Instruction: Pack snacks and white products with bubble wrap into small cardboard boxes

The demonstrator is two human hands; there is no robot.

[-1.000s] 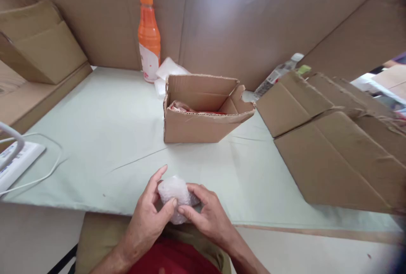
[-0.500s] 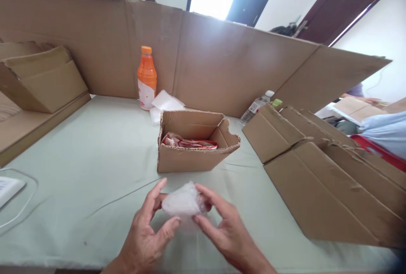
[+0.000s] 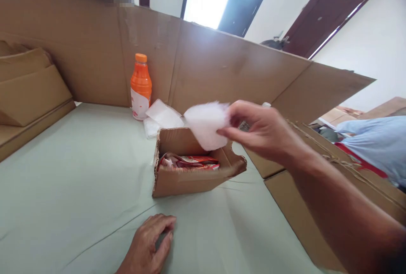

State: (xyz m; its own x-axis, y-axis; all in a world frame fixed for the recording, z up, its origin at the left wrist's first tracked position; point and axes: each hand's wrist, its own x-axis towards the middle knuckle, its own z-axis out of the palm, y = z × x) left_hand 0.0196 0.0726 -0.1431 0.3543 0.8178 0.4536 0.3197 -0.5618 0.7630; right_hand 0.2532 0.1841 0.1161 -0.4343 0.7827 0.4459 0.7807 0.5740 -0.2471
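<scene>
My right hand [image 3: 253,126] pinches a folded, whitish piece of bubble wrap [image 3: 206,124] by its right end, thumb below and fingers above. The wrap is slightly blurred and hangs over the back right part of an open cardboard box [image 3: 190,183]. Inside that box lie red and white printed packets [image 3: 190,163], partly hidden by the front wall. My left hand [image 3: 150,240] rests on the table in front of the box, loosely curled, with a gap between thumb and fingers and nothing in it.
Behind the box lie more whitish wrap sheets [image 3: 163,115] beside an orange bottle [image 3: 141,88]. Cardboard boxes stand at left [image 3: 34,92] and right [image 3: 294,210]. A cardboard wall [image 3: 222,67] closes off the back. Another person's light blue clothing [image 3: 374,143] shows at far right.
The bubble wrap was between both hands in front of the box. My right hand has lifted it forward over the box, and my left hand has let go and lowered to the table.
</scene>
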